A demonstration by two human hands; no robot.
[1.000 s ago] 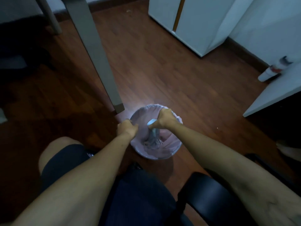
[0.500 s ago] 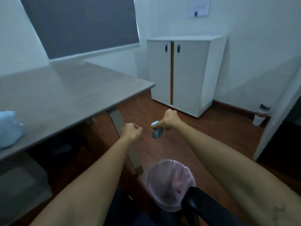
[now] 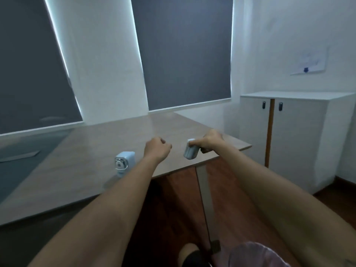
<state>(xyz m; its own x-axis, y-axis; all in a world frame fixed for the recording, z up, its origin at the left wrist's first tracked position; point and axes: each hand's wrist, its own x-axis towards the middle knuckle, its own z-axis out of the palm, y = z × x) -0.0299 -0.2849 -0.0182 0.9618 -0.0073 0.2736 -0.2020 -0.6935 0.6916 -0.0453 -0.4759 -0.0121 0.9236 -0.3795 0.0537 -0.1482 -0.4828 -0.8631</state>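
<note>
Bare hands and forearms, with a knee under dark cloth, seen from the person's own head.

The left hand (image 3: pixel 157 149) and the right hand (image 3: pixel 211 141) are uncovered. The left forearm (image 3: pixel 115 197) and the right forearm (image 3: pixel 269 185) are bare along all of their visible length, so any sleeve ends outside the picture. A faint dark mark (image 3: pixel 348 262) crosses the right forearm at the lower right corner, too blurred to read. Low between the arms shows a bare knee (image 3: pixel 187 248), with the hem of a black garment (image 3: pixel 195 260) lying across it; the cloth is plain and dim.
</note>
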